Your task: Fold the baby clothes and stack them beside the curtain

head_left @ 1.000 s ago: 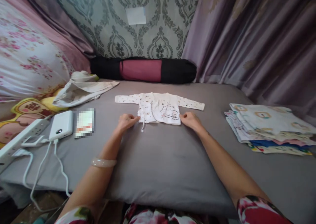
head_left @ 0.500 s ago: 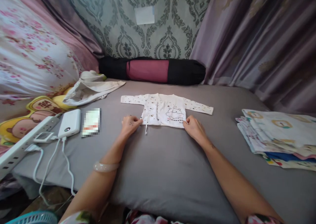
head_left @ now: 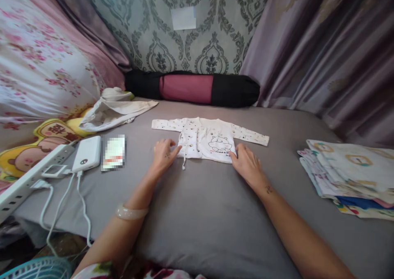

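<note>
A white baby shirt point(head_left: 211, 137) lies spread on the grey sheet with both sleeves stretched out sideways. Its front carries a line-drawn bear and printed letters; thin tie strings point(head_left: 184, 158) hang past the hem on the left. My left hand point(head_left: 164, 154) is at the lower left corner, thumb apart from the fingers, the thumb tip at the fabric's edge. At the lower right corner, my right hand point(head_left: 246, 162) rests with its thumb by the hem and its fingers loosely spread. Neither hand pinches the cloth.
To the right sits a stack of folded baby clothes point(head_left: 353, 172). On the left are a power strip point(head_left: 37, 176), a white power bank point(head_left: 87, 152), a blurred card point(head_left: 113, 152), cables, a yellow cushion point(head_left: 46, 143) and a crumpled white garment point(head_left: 111, 113). A black and maroon bolster point(head_left: 187, 88) lies along the wall.
Both hands have loosened from the shirt's lower corners, and their fingers have spread. The shirt stays flat, and the whole view has shifted slightly.
</note>
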Available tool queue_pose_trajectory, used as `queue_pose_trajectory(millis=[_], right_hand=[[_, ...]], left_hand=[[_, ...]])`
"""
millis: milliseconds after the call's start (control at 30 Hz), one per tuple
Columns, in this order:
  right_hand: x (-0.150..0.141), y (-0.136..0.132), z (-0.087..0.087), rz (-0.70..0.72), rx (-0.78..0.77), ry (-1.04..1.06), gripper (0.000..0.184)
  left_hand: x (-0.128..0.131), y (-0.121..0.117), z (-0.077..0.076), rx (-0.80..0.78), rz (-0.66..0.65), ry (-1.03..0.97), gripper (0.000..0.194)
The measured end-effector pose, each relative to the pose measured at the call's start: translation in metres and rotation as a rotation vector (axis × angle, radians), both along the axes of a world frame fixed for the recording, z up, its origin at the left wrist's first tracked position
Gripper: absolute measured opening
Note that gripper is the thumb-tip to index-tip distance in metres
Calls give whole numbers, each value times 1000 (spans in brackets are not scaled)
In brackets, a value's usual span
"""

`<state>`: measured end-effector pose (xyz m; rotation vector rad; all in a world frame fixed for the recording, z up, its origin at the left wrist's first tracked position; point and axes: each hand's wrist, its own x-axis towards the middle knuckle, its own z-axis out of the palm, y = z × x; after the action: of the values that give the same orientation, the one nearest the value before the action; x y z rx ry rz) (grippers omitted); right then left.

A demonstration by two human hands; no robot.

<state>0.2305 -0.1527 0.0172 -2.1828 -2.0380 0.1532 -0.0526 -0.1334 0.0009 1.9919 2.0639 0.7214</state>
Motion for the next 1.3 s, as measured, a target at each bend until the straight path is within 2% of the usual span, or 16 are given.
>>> queue_pose_trajectory(millis=[100, 200, 267, 333, 467, 667, 700, 833, 933, 1033, 1100, 1200, 1300], right_hand=[[-23, 10, 8, 231, 62, 106, 20], [-53, 24, 7, 408, -46, 230, 22], [-69, 31, 2, 402, -81, 229, 24], [-78, 33, -4, 372, -98, 200, 23], [-80, 27, -12, 325, -95, 158, 25], [-73, 34, -17, 278, -66, 182, 23], [-71, 38, -18, 268, -74, 226, 22], [-57, 55, -19, 215, -97, 575, 15], [-49, 62, -16, 166, -107, 879, 15], [-48, 63, -13, 125, -158, 1085, 19], [-49, 62, -12, 131, -156, 1145, 21], [-52, 61, -13, 180, -124, 1154, 24], [-53, 61, -13, 236, -84, 1117, 23]], left_hand=[[31, 3, 17, 59, -225, -95, 11], [66, 8, 18, -26, -289, -206, 15], [79, 12, 7, 6, -228, -208, 24], [82, 13, -7, 27, -170, -179, 28], [70, 12, -24, 30, -202, -87, 26], [66, 6, -23, 36, -241, -55, 6], [66, 5, -23, 34, -241, -62, 10], [64, 4, -25, 14, -260, -59, 28], [62, 4, -23, 3, -271, -31, 21], [63, 3, -18, -6, -269, 32, 12], [66, 2, -15, -12, -260, 90, 9], [69, 0, -12, -12, -250, 148, 22], [74, -1, -12, 80, -232, 123, 25]])
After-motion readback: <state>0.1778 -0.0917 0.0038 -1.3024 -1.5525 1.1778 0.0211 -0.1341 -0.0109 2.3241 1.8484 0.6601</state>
